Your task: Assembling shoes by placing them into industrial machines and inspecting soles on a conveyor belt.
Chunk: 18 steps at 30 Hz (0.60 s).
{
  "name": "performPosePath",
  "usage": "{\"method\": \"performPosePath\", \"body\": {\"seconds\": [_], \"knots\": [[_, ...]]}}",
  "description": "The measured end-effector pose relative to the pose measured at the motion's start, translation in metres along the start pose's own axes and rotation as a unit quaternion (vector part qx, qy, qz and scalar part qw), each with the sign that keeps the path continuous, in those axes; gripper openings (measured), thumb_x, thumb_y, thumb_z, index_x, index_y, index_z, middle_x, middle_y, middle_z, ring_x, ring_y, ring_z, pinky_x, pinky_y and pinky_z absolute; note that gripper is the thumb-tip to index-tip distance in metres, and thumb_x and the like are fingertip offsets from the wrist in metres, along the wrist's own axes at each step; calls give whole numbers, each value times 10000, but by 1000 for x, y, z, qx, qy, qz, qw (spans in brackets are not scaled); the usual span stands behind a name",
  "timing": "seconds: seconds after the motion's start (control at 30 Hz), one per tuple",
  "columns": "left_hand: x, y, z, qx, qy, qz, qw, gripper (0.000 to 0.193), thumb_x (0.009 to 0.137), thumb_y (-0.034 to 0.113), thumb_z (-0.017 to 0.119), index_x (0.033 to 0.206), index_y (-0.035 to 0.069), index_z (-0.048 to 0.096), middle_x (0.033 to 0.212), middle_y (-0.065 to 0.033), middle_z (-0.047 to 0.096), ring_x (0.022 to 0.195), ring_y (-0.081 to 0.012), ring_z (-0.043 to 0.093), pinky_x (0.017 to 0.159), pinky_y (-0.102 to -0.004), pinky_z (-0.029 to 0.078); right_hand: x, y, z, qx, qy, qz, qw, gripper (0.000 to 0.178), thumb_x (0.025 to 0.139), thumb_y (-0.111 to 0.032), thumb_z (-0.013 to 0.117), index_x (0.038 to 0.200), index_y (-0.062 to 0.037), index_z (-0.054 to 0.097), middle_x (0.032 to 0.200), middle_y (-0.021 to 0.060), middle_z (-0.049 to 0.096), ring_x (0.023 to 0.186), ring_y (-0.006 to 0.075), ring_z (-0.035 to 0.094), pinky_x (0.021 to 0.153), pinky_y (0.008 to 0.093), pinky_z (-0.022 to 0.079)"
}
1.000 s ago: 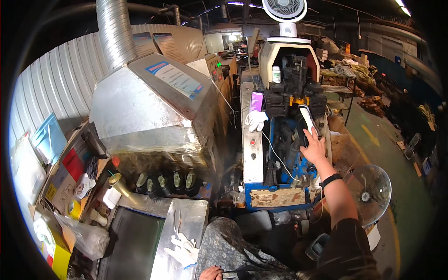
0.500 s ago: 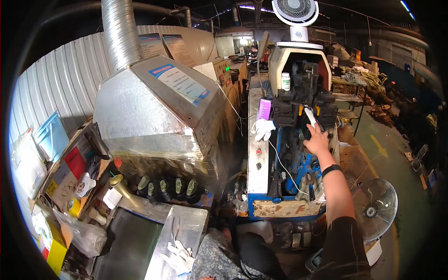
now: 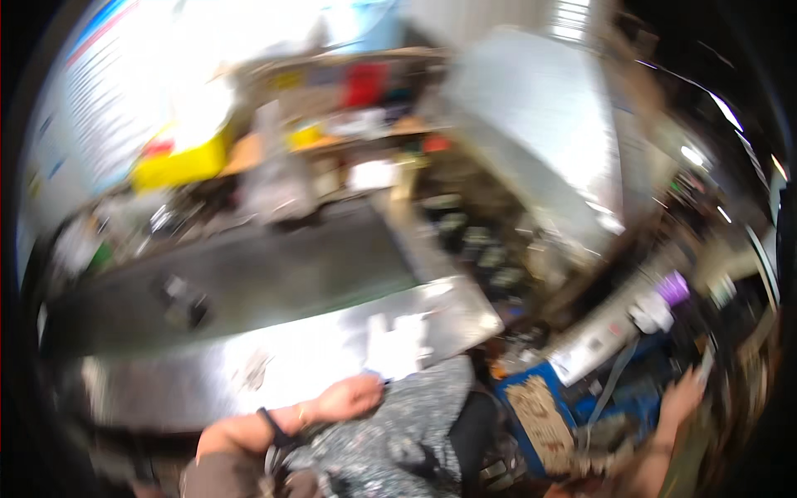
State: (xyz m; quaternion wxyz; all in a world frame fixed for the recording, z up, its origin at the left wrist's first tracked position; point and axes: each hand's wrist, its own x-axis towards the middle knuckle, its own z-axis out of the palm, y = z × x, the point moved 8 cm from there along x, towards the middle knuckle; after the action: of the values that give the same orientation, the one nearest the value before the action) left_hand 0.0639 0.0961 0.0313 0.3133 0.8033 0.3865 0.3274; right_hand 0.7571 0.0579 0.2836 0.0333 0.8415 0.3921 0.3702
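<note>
My left hand (image 3: 350,397) rests over the patterned grey apron (image 3: 378,432) at the near edge of the metal table. Its fingers look curled in, and motion blur hides what they hold, if anything. Just beyond it lie white work gloves (image 3: 397,344) with a blue cuff. My right hand (image 3: 682,396) reaches out at the far right over the blue machine (image 3: 531,415). Its fingertips meet the lower end of a white strip-like piece (image 3: 707,361); the blur hides whether they grip it. Another white glove (image 3: 650,314) lies on the machine's light side panel, beside a purple box (image 3: 672,287).
The metal table (image 3: 183,386) has a dark sunken strip (image 3: 315,257) with a small dark item on it. Several dark shoe-like forms (image 3: 477,241) stand under the slanted metal hood (image 3: 540,116). A shelf holds a yellow box (image 3: 178,162) and a plastic bag (image 3: 274,183).
My view has swung left and blurred, so the machine now sits at the far right. My left hand and forearm have come into view; the right hand stays near the white piece.
</note>
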Motion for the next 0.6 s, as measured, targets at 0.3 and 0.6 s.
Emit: {"method": "performPosePath", "body": {"seconds": [0.3,0.6], "knots": [[-206,-172,-296,393,418,-450,685,765,763,225,727,1365,-89,374,1461,-359,298,1375,-491,276,1173,-507,223,-360,-269,25,359,-279,-177,873,410,1030,-330,452,1277,-48,620,1327,233,562,1192,411,546,1015,480,445],[-353,-296,-398,95,581,-646,486,1094,713,577,740,1483,-42,270,1539,-291,223,1409,-416,311,1162,-456,280,-375,-282,50,468,-261,-127,835,328,1014,-116,438,1272,52,553,1319,250,554,1237,386,519,1067,426,389]]}}
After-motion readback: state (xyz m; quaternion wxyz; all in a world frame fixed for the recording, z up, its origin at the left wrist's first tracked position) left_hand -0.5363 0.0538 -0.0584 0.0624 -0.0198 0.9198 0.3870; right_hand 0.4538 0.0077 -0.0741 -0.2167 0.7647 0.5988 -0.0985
